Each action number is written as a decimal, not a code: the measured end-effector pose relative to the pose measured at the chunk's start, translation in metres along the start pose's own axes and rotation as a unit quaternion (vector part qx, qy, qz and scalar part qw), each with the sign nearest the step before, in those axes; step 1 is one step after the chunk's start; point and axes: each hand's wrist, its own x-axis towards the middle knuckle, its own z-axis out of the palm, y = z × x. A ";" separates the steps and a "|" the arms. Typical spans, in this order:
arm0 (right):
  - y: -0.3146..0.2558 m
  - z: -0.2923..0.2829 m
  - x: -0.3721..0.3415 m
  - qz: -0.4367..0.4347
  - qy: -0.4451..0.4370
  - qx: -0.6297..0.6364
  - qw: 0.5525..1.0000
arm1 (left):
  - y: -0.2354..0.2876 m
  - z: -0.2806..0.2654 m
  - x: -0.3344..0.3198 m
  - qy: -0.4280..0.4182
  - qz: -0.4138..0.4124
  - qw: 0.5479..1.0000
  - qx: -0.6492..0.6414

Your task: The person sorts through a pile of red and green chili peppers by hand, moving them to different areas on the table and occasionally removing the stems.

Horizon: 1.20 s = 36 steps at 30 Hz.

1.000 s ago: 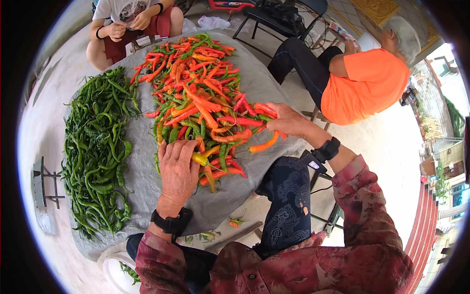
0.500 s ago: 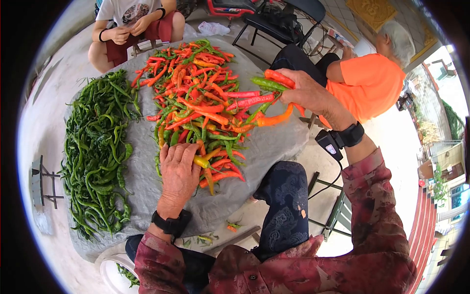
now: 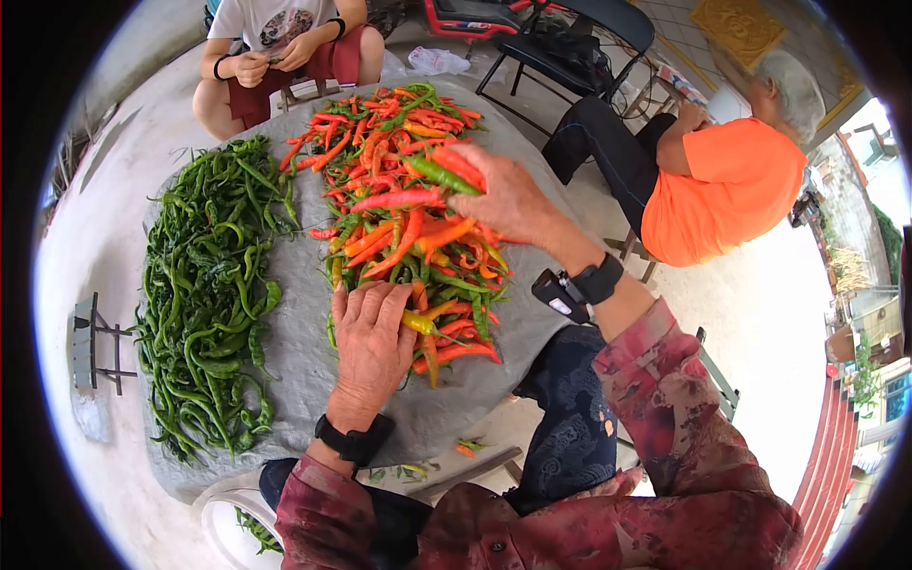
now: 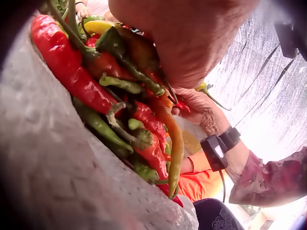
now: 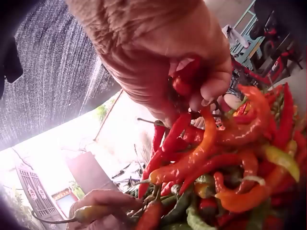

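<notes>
My right hand (image 3: pixel 508 198) is over the middle of a heap of mostly red and orange chili peppers (image 3: pixel 375 157). It grips several peppers, among them a green chili pepper (image 3: pixel 434 175) and a red chili pepper (image 3: pixel 460 168) that stick out past the fingers. In the right wrist view a red end (image 5: pixel 182 85) shows inside the curled fingers. My left hand (image 3: pixel 370 350) rests at the heap's near left edge, fingers bent over the peppers. A yellow chili pepper (image 3: pixel 416 323) pokes out between its thumb and forefinger; the fingertips are hidden.
A long pile of green peppers (image 3: pixel 204 313) lies left on the grey sheet (image 3: pixel 304 247). A white bucket (image 3: pixel 214 527) stands at the lower left. One person (image 3: pixel 285 57) sits across; another in an orange shirt (image 3: pixel 717 190) sits at the right, near a black chair (image 3: pixel 570 47).
My right hand lifted a bunch of peppers off the heap's right side, then carried it left over the middle. The left hand has stayed in place on the heap.
</notes>
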 end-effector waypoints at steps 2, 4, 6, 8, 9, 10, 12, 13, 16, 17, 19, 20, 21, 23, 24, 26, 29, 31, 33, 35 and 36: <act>-0.005 0.010 -0.013 0.030 -0.061 0.047 0.997 | -0.002 0.000 0.000 0.010 0.007 1.000 0.004; -0.010 0.013 -0.022 0.030 -0.047 0.067 0.996 | -0.003 0.001 0.000 0.023 0.003 1.000 0.009; -0.017 0.010 -0.031 0.045 -0.047 0.106 0.992 | -0.002 0.000 0.001 0.033 0.000 0.999 0.012; -0.018 0.014 -0.041 0.067 -0.018 0.177 0.982 | -0.002 -0.001 0.002 0.044 -0.002 0.999 0.017; -0.018 0.016 -0.046 0.088 0.010 0.245 0.966 | -0.002 -0.002 0.001 0.051 -0.006 0.998 0.023; -0.015 0.018 -0.049 0.088 0.011 0.247 0.965 | -0.002 -0.002 0.001 0.058 -0.011 0.998 0.028; -0.006 0.025 -0.056 0.042 0.059 0.215 0.974 | 0.001 -0.004 0.001 0.057 -0.017 0.997 0.041; -0.003 0.031 -0.058 0.042 0.060 0.218 0.973 | 0.001 -0.005 0.001 0.059 -0.025 0.997 0.052; -0.003 0.037 -0.059 0.002 0.163 0.272 0.948 | 0.000 -0.002 -0.001 0.053 -0.030 0.996 0.067; -0.003 0.035 -0.060 0.028 0.174 0.272 0.946 | 0.000 -0.001 -0.001 0.051 -0.030 0.996 0.065; -0.002 0.032 -0.061 0.055 0.185 0.273 0.943 | -0.001 -0.001 0.001 0.055 -0.022 0.995 0.083; 0.000 0.033 -0.059 0.045 0.201 0.287 0.935 | -0.001 -0.001 0.001 0.054 -0.021 0.995 0.084; 0.000 0.034 -0.058 0.034 0.217 0.302 0.928 | -0.001 -0.001 0.000 0.050 -0.023 0.995 0.086; 0.001 0.034 -0.060 0.036 0.203 0.284 0.936 | -0.001 -0.001 0.000 0.046 -0.025 0.995 0.088; 0.000 0.034 -0.061 0.040 0.188 0.265 0.945 | -0.001 -0.001 0.000 0.031 -0.031 0.995 0.088; 0.000 0.036 -0.062 0.009 0.179 0.217 0.959 | -0.001 0.000 -0.001 0.014 -0.039 0.995 0.087; -0.007 0.038 -0.063 -0.037 0.166 0.150 0.974 | -0.004 0.004 -0.002 0.006 -0.032 0.996 0.080; -0.013 0.038 -0.062 -0.087 0.173 0.090 0.977 | -0.004 0.004 -0.002 -0.003 -0.028 0.997 0.072; -0.013 0.041 -0.060 -0.055 0.169 0.076 0.981 | -0.004 0.004 -0.001 -0.003 -0.025 0.997 0.068; -0.010 0.044 -0.060 -0.020 0.162 0.062 0.985 | -0.004 0.003 -0.002 -0.005 -0.022 0.998 0.061; -0.008 0.044 -0.058 -0.008 0.169 0.071 0.983 | -0.003 0.003 -0.002 -0.006 -0.020 0.998 0.057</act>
